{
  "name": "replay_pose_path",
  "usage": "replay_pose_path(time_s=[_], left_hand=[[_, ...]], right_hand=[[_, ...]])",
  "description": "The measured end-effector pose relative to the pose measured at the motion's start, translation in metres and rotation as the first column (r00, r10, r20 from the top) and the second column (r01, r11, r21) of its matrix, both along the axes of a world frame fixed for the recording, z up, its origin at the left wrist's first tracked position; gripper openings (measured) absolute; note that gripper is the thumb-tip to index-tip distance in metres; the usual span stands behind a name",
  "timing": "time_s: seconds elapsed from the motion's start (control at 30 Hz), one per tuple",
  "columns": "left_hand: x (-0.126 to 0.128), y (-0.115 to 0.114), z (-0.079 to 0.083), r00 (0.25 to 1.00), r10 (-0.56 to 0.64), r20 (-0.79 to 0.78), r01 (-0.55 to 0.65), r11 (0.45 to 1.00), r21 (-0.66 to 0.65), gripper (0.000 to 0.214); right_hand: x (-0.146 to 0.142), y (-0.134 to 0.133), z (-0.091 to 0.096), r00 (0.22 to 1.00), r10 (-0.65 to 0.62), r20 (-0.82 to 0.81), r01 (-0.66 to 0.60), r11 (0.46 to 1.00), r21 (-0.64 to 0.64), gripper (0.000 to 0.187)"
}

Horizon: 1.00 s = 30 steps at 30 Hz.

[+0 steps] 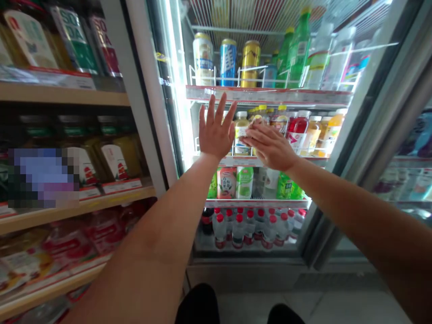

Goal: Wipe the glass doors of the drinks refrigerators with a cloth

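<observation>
My left hand [216, 132] is raised in front of the lit drinks fridge [270, 96], with its fingers spread and nothing in it. To its right is my right hand [272, 144], palm turned inward and fingers held close together. A small pale, brownish thing [257, 121] shows at those fingers; I cannot make out what it is. Behind the hands, the middle shelf holds a yellow-labelled bottle [241, 130] and a red drink bottle [298, 130]. I cannot tell whether either hand touches the fridge's glass.
Cans, including a blue can [228, 63], and green bottles [300, 49] line the top shelf. Cartons [227, 182] and several red-capped bottles [238, 229] stand lower. A wooden shelf [67, 93] of bottles runs along the left. A metal door frame [374, 148] slants at right.
</observation>
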<state>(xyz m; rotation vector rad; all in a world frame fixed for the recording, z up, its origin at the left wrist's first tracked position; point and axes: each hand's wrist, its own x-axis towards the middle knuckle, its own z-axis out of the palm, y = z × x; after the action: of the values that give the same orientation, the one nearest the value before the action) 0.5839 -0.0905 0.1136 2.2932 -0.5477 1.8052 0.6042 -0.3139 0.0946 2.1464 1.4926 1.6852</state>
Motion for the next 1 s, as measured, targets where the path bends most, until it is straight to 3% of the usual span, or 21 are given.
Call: replay_pose_path(time_s=[0.1,0.17,0.23,0.3,0.4,0.47,0.53,0.63,0.7,0.77,0.83,0.9,1.0], left_hand=[[0.000,0.000,-0.001,1.000,0.006,-0.028,-0.006,1.000,-0.001,0.063],[0.000,0.000,-0.001,0.999,0.002,-0.032,-0.002,1.000,-0.003,0.060],[-0.001,0.000,-0.001,1.000,-0.016,-0.025,0.016,1.000,-0.003,0.058],[-0.001,0.000,-0.001,0.999,-0.032,-0.019,0.032,0.999,-0.001,0.062],[-0.001,0.000,-0.001,0.999,-0.030,-0.037,0.030,1.000,0.005,0.069],[-0.001,0.000,0.000,0.998,-0.018,-0.060,0.018,1.000,-0.003,0.065],[-0.001,0.000,-0.001,0.997,-0.019,-0.071,0.019,1.000,-0.010,0.059],[0.004,0.001,-0.001,0.998,-0.043,-0.053,0.043,0.999,-0.004,0.058],[0.009,0.002,-0.001,0.998,-0.038,-0.040,0.037,0.999,-0.002,0.059],[0.014,0.002,-0.001,0.999,-0.027,-0.032,0.027,1.000,0.005,0.059],[0.014,0.003,-0.001,0.999,-0.036,-0.020,0.036,0.999,0.012,0.059],[0.010,0.003,-0.002,0.999,-0.047,-0.013,0.048,0.999,0.009,0.059],[0.002,0.001,-0.002,0.999,-0.045,-0.023,0.045,0.999,0.001,0.057]], right_hand=[[0.005,-0.006,0.021,0.998,-0.031,0.049,0.015,0.951,0.308,0.056],[0.007,-0.008,0.022,0.997,-0.051,0.057,0.023,0.909,0.417,0.056],[0.004,-0.007,0.010,0.997,-0.063,0.037,0.046,0.930,0.364,0.056],[0.000,-0.006,-0.003,0.997,-0.071,0.011,0.067,0.977,0.204,0.056],[-0.004,-0.005,-0.003,0.998,-0.067,-0.009,0.068,0.996,0.053,0.054],[-0.002,-0.008,0.009,0.998,-0.056,0.004,0.055,0.985,0.163,0.053],[0.003,-0.011,0.020,0.998,-0.057,0.030,0.043,0.936,0.350,0.052],[0.006,-0.011,0.012,0.996,-0.077,0.054,0.044,0.894,0.447,0.053],[0.003,-0.009,-0.005,0.996,-0.071,0.054,0.050,0.944,0.326,0.055],[-0.001,-0.006,-0.018,0.998,-0.046,0.049,0.041,0.993,0.108,0.056],[-0.002,-0.004,-0.016,0.998,-0.034,0.046,0.034,0.999,-0.006,0.056],[0.000,-0.005,-0.002,0.997,-0.046,0.062,0.039,0.994,0.107,0.054],[0.006,-0.006,0.014,0.992,-0.081,0.099,0.034,0.912,0.409,0.052]])
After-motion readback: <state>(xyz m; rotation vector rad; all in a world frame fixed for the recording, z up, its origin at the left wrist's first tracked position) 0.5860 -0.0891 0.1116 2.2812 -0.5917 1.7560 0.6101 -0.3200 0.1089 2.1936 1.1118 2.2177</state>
